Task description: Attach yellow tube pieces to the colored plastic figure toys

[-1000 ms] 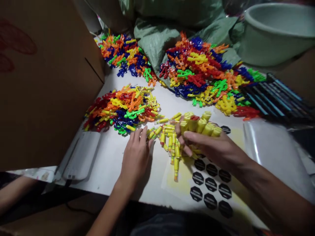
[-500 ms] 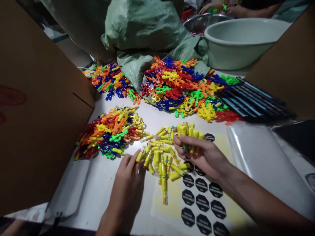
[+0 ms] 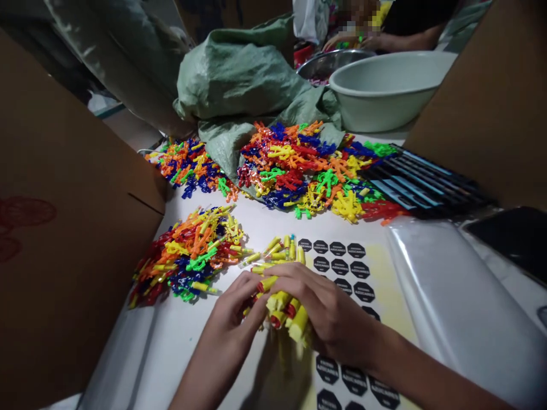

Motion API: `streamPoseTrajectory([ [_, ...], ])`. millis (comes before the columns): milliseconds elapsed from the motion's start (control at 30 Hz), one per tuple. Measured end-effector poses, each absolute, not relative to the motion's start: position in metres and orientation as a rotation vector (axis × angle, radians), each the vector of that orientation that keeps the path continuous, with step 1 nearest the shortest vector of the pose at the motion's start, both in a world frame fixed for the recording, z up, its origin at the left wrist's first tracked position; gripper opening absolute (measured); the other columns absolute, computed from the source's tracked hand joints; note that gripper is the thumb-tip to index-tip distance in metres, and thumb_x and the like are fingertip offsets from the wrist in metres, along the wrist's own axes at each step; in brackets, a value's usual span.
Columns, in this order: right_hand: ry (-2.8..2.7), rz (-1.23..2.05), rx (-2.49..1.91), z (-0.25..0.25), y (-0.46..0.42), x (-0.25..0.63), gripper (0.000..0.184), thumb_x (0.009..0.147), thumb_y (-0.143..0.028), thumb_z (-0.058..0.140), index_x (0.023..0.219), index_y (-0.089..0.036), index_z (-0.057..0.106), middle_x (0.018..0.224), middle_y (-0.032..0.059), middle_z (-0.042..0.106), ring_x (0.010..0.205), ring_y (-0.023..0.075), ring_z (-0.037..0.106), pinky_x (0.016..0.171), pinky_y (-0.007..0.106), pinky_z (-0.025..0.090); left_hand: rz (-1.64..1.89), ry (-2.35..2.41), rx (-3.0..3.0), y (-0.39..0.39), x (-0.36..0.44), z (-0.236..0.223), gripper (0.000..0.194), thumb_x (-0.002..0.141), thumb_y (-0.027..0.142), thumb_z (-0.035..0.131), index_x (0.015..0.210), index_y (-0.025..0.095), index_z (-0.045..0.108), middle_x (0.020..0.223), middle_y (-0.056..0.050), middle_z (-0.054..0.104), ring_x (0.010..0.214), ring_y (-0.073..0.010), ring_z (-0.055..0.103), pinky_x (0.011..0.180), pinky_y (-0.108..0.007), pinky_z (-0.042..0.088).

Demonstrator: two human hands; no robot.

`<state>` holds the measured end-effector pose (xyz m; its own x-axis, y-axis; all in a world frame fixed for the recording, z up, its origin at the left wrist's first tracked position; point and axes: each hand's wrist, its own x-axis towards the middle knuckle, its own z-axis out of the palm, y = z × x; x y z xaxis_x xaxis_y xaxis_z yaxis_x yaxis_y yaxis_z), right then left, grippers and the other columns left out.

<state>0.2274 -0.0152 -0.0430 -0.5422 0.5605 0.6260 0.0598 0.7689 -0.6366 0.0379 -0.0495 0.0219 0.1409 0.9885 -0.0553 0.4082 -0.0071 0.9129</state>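
My right hand (image 3: 320,302) and my left hand (image 3: 228,330) meet around a bundle of yellow plastic tubes (image 3: 282,313), some with red ends. The fingers of both hands wrap it, and the bundle's lower end blurs near the white table (image 3: 171,353). Just beyond my fingers lie several loose yellow tubes (image 3: 277,253). A sheet of black octagonal stickers (image 3: 337,265) lies under and beside my right hand. To the left of my left hand sits a multicoloured heap of plastic pieces (image 3: 188,256).
Larger heaps of coloured plastic pieces (image 3: 290,168) lie against a green woven sack (image 3: 239,85). A pale basin (image 3: 384,85) and steel bowl (image 3: 329,64) stand behind. Cardboard flaps (image 3: 64,228) flank the table, with clear plastic film (image 3: 453,302) at right. A co-worker's hands (image 3: 354,42) show beyond.
My left hand has moved to the bundle and now grips it with my right. Most loose yellow tubes have left the table. The view has tilted and shifted, showing more stickers.
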Motion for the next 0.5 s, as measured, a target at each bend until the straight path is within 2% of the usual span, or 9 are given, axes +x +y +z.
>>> streamPoseTrajectory([
  [33, -2.023, 0.718, -0.469, -0.043, -0.015, 0.228, 0.045, 0.096, -0.017, 0.059, 0.139, -0.016, 0.048, 0.135, 0.0233, 0.067, 0.134, 0.0332, 0.062, 0.113, 0.052, 0.053, 0.877, 1.397, 1.476, -0.049, 0.040, 0.020, 0.025, 0.099, 0.045, 0.067, 0.098, 0.025, 0.082, 0.098, -0.007, 0.075, 0.091, -0.0223, 0.071, 0.079, -0.029, 0.059],
  [100, -1.891, 0.792, -0.557, -0.042, -0.016, 0.228, 0.053, 0.091, -0.019, 0.068, 0.139, -0.021, 0.047, 0.133, 0.0191, 0.067, 0.129, 0.0321, 0.064, 0.110, 0.049, 0.055, 0.981, 1.410, 1.312, -0.051, 0.043, 0.016, 0.031, 0.097, 0.049, 0.070, 0.113, 0.025, 0.080, 0.108, -0.008, 0.076, 0.099, -0.0239, 0.073, 0.086, -0.031, 0.061],
  [200, -1.524, 1.107, -0.827, -0.040, -0.019, 0.226, 0.049, 0.093, -0.018, 0.068, 0.137, -0.028, 0.048, 0.122, 0.0093, 0.071, 0.110, 0.0250, 0.072, 0.095, 0.039, 0.060, 1.139, 1.503, 1.342, -0.059, 0.046, 0.013, 0.034, 0.100, 0.043, 0.068, 0.131, 0.029, 0.070, 0.115, -0.006, 0.075, 0.104, -0.0216, 0.073, 0.090, -0.029, 0.060],
  [300, -1.051, 1.521, -0.904, -0.038, -0.021, 0.223, 0.040, 0.092, -0.034, 0.077, 0.127, -0.027, 0.059, 0.102, 0.0023, 0.073, 0.089, 0.0202, 0.072, 0.079, 0.032, 0.058, 1.180, 1.594, 1.854, -0.052, 0.048, 0.012, 0.025, 0.103, 0.030, 0.063, 0.127, 0.030, 0.070, 0.124, -0.006, 0.070, 0.115, -0.0210, 0.068, 0.096, -0.029, 0.055],
  [400, -0.783, 1.805, -0.843, -0.034, -0.018, 0.221, 0.031, 0.081, -0.041, 0.087, 0.098, -0.021, 0.070, 0.072, -0.0035, 0.064, 0.061, 0.0130, 0.057, 0.060, 0.026, 0.047, 1.047, 1.560, 2.178, -0.009, 0.046, 0.010, 0.027, 0.105, 0.024, 0.055, 0.130, 0.026, 0.066, 0.124, -0.008, 0.069, 0.115, -0.0213, 0.067, 0.096, -0.033, 0.053],
  [433, -0.739, 1.852, -0.805, -0.033, -0.016, 0.222, 0.029, 0.079, -0.041, 0.089, 0.090, -0.019, 0.071, 0.068, -0.0040, 0.062, 0.058, 0.0115, 0.053, 0.058, 0.026, 0.044, 0.959, 1.569, 2.169, 0.012, 0.044, 0.008, 0.027, 0.106, 0.025, 0.053, 0.130, 0.023, 0.064, 0.120, -0.009, 0.070, 0.109, -0.0211, 0.068, 0.094, -0.034, 0.054],
  [500, -0.672, 1.893, -0.729, -0.030, -0.013, 0.223, 0.027, 0.076, -0.038, 0.090, 0.083, -0.018, 0.074, 0.071, -0.0022, 0.063, 0.060, 0.0114, 0.053, 0.057, 0.026, 0.043, 0.848, 1.592, 2.151, 0.060, 0.041, -0.001, 0.024, 0.101, 0.021, 0.058, 0.124, 0.019, 0.067, 0.115, -0.010, 0.072, 0.106, -0.0239, 0.068, 0.097, -0.039, 0.053],
])
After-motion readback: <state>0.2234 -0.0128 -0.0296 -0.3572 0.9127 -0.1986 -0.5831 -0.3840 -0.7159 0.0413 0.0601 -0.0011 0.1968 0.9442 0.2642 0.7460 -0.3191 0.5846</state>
